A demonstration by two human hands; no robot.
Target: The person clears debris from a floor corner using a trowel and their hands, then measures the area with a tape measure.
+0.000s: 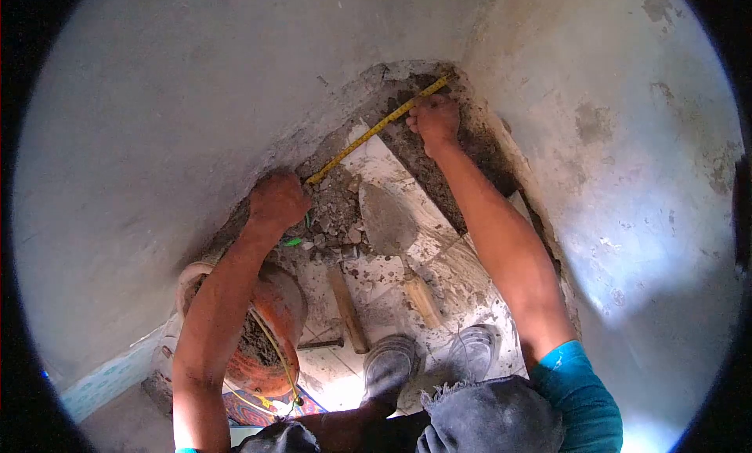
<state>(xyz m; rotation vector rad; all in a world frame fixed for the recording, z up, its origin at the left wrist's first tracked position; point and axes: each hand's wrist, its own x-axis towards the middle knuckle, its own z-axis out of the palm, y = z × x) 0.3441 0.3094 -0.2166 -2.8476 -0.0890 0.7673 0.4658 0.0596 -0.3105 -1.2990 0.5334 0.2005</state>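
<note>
The left hand (276, 201) was closed around the lower end of a yellow tape measure (377, 128), pressing it against the broken base of the wall (157, 139). The right hand (433, 120) gripped the tape's upper end, fingers curled over it, at the top of the rough gap (439, 171) in the corner. The tape ran taut and slanted between the two hands, across crumbled plaster and rubble (333, 210). Below it on the floor (376, 284) lay a trowel (389, 226) (blade caked in mortar, wooden handle pointing toward the feet) and, just beside it, a hammer (343, 296). An orange bucket (270, 327) stood under the left forearm. Two dusty shoes (427, 359) were planted near the tools.
</note>
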